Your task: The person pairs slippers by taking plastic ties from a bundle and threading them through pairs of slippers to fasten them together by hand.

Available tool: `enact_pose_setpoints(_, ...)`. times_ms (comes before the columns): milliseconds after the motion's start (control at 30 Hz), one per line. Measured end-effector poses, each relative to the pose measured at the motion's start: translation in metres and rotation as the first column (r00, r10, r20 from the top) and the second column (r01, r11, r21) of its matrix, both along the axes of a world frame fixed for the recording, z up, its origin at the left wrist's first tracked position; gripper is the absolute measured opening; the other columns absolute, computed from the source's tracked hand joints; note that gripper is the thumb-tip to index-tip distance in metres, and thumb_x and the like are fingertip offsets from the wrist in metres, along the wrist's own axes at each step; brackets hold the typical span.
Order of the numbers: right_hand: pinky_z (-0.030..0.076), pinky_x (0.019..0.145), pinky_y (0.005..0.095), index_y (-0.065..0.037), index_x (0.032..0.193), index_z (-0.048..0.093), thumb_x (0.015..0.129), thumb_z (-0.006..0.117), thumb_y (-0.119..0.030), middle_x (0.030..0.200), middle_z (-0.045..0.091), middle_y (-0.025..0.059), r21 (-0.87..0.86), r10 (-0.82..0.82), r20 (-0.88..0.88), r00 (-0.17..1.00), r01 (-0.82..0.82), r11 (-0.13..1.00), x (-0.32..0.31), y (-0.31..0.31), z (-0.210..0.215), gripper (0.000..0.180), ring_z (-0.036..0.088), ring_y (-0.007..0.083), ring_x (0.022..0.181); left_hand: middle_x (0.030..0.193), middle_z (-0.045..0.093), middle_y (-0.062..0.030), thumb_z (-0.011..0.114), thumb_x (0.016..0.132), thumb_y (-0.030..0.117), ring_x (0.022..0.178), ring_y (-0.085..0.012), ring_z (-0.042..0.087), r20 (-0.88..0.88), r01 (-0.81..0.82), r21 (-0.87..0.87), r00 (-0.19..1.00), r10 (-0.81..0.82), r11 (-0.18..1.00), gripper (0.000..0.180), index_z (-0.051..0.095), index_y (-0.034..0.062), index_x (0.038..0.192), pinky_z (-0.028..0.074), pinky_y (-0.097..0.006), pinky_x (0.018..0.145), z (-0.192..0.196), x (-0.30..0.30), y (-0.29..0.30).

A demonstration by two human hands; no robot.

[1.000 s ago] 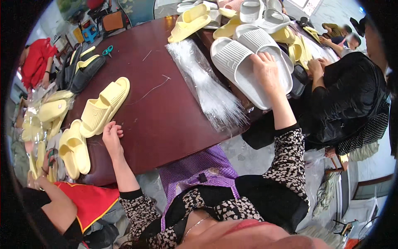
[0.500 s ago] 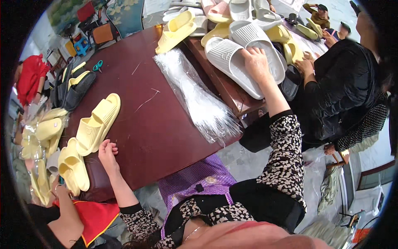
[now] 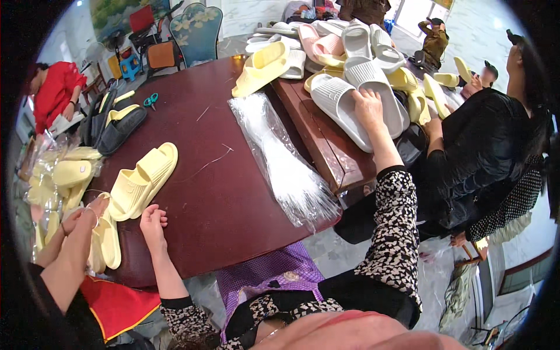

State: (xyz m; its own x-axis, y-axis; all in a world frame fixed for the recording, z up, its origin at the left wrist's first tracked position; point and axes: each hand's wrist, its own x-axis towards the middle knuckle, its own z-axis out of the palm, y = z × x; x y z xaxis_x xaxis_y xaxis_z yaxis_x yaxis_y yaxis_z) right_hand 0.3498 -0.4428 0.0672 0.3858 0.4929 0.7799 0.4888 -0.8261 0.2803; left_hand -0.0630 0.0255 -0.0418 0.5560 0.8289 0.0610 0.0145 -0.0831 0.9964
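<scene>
A person in a black-and-white spotted top leans over a dark red counter (image 3: 233, 192) strewn with foam slippers. The right hand (image 3: 367, 108) reaches far across to a heap of footwear at the counter's far edge, palm down and fingers spread flat on 2 grey ribbed slippers (image 3: 350, 96) lying side by side; its grip is open and closes on nothing. Behind them sit more slippers in grey, pink and yellow, and 1 yellow slipper (image 3: 261, 67) lies tilted on the wood just left of the heap.

The left hand (image 3: 153, 223) rests near the counter's near edge, fingers loosely curled and holding nothing, just beside a pair of pale yellow slippers (image 3: 142, 179) lying together on the wood. Between the 2 hands runs a long clear plastic bundle of white strands (image 3: 286, 163), its near end fanned out at the counter's edge.

At lower left, another person's hands (image 3: 79, 219) work at a yellow slipper (image 3: 108, 245) hanging partly over the counter's rim; bagged yellow slippers (image 3: 61, 175) pile up beyond them. A black slipper with yellow lining (image 3: 119, 123) and a small pair of green-handled scissors (image 3: 150, 100) lie at the far left. A person in black (image 3: 484, 151) sits at the right, and a person in red (image 3: 55, 93) bends at the far left.
</scene>
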Motion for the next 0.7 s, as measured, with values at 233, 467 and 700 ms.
enact_pose_setpoints(233,0.041,0.079,0.0384,-0.015,0.089,0.063,0.076,0.051,-0.009,0.083,0.060,0.0050,-0.050,-0.018,-0.061,0.998,0.015,0.999,-0.003,0.009,0.011,0.019,0.056,0.0231,0.086,0.077,0.058,-0.0028,0.049,0.088,0.007,0.062,-0.0071,0.051,-0.035,0.029,0.038,0.999,-0.028,0.999,0.017,0.057,-0.0009,0.101,0.042,-0.020,0.054,0.001,0.003,0.000)
enact_pose_setpoints(467,0.040,0.077,0.0369,-0.012,0.086,0.060,0.072,0.054,-0.009,0.082,0.059,0.0057,-0.113,0.055,-0.103,0.993,-0.067,0.991,-0.040,0.020,0.008,0.015,0.055,0.0244,0.086,0.077,0.058,-0.0027,0.049,0.089,0.008,0.061,-0.0066,0.051,-0.015,0.052,0.020,0.999,-0.052,0.998,0.017,0.057,-0.0007,0.102,0.042,-0.019,0.054,0.000,0.007,-0.007)
enact_pose_setpoints(700,0.042,0.083,0.0412,-0.010,0.093,0.061,0.076,0.052,-0.009,0.090,0.060,0.0100,-0.185,-0.032,-0.217,0.976,-0.009,0.983,-0.044,0.051,0.000,0.020,0.056,0.0280,0.093,0.072,0.057,-0.0034,0.055,0.088,0.013,0.055,-0.0073,0.047,0.141,0.038,-0.009,0.989,-0.037,0.999,0.021,0.060,-0.0019,0.102,0.034,-0.020,0.047,-0.002,0.002,0.000)
